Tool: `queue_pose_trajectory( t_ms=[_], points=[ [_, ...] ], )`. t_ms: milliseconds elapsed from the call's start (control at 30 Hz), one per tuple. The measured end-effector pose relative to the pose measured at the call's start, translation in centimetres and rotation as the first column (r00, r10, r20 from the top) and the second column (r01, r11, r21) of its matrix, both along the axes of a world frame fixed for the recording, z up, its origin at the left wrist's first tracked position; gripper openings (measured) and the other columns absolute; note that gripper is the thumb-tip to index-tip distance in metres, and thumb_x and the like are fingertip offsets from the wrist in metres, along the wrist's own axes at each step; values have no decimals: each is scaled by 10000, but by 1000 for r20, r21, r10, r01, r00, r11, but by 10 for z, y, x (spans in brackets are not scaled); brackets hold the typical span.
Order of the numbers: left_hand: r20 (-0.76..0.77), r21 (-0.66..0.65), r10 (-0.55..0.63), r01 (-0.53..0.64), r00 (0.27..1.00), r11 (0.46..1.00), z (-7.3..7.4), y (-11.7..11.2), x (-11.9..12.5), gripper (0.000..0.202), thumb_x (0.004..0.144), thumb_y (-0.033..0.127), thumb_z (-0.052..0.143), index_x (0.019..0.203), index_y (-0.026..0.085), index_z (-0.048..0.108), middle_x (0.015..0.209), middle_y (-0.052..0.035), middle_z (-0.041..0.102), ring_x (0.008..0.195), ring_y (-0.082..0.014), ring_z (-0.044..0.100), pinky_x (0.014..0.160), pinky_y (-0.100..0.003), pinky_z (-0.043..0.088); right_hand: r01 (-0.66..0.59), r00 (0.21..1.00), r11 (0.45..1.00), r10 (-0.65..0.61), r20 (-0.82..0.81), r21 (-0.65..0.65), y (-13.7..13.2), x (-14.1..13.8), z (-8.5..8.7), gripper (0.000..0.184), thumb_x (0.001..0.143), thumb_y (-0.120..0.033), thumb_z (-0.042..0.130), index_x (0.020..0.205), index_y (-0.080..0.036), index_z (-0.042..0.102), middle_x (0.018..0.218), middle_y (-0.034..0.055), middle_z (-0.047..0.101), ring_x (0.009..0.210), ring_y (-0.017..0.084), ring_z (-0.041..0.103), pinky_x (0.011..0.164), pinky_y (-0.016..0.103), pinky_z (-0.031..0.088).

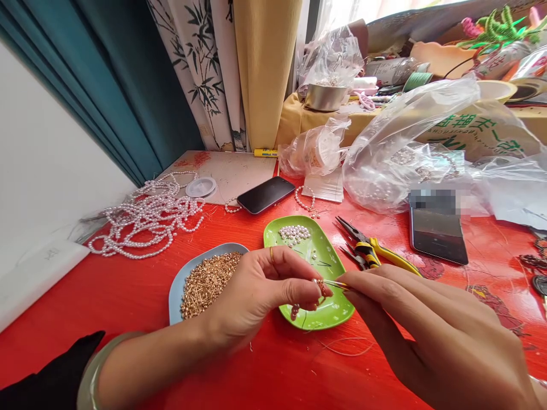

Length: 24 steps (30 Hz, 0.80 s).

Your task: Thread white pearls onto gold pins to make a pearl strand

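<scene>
My left hand (260,285) pinches a small beaded piece (322,289) between thumb and forefinger; pinkish beads (294,310) dangle below the fingers. From the right, my right hand (431,319) grips a slim metal tool (335,283), its tip touching the piece near the left thumb. The tool's rear end is hidden by the fingers. Beneath both hands lies a green dish (333,316) with white pearl beads (294,233) at its far end. A blue-grey dish (174,299) full of gold-coloured beads (209,285), partly covered by my left hand, stands to the left.
Yellow-and-black pliers (374,250) lie right of the green dish. Strung pearls (149,219) heap at the left beside a spool (200,187). Two phones, one black (265,195) and one at right (438,228), rest on the red table (273,370). Plastic bags (384,165) fill the back right.
</scene>
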<state>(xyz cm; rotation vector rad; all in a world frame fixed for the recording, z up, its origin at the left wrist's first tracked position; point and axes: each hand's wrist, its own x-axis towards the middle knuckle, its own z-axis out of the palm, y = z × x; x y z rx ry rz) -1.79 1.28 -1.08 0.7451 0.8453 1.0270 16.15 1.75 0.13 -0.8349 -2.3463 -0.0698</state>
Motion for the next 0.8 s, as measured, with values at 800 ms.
queue_pose_trajectory(
  t_ms=[800],
  points=[
    [-26, -66, 10, -12, 1000, 998, 0, -2, -2, 75, 601, 147, 782, 621, 170, 714, 550, 22, 663, 522, -46, 566, 529, -133, 420, -31, 999, 999, 30, 41, 29, 1, 3, -1, 236, 859, -55, 422, 692, -202, 500, 537, -9, 563, 455, 125, 467, 486, 268, 327]
  ],
)
